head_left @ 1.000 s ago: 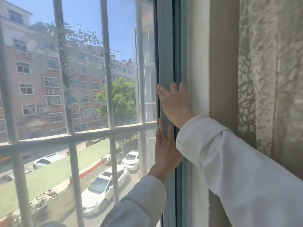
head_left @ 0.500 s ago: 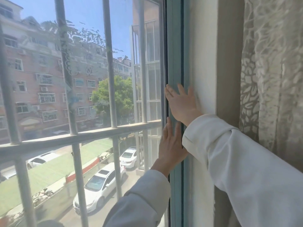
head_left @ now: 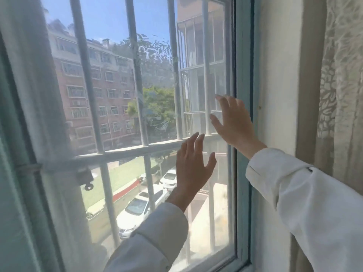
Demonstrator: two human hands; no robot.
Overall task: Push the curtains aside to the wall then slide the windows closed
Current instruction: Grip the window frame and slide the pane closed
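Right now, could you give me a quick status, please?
Both hands open: left hand, right hand. Window sash against frame. Curtain at wall. Nothing blocking.

Shut window pane (head_left: 157,107) and outer bars (head_left: 135,75) block any reach outside.

Wall (head_left: 279,75) carries blue window frame (head_left: 243,134); patterned curtain (head_left: 341,95) hangs beside it.

You wear a white long-sleeved shirt; the left sleeve (head_left: 157,238) ends in a buttoned cuff at the wrist, the right sleeve (head_left: 306,209) carries a small dark button. Your hands (head_left: 193,169) are bare, without rings.
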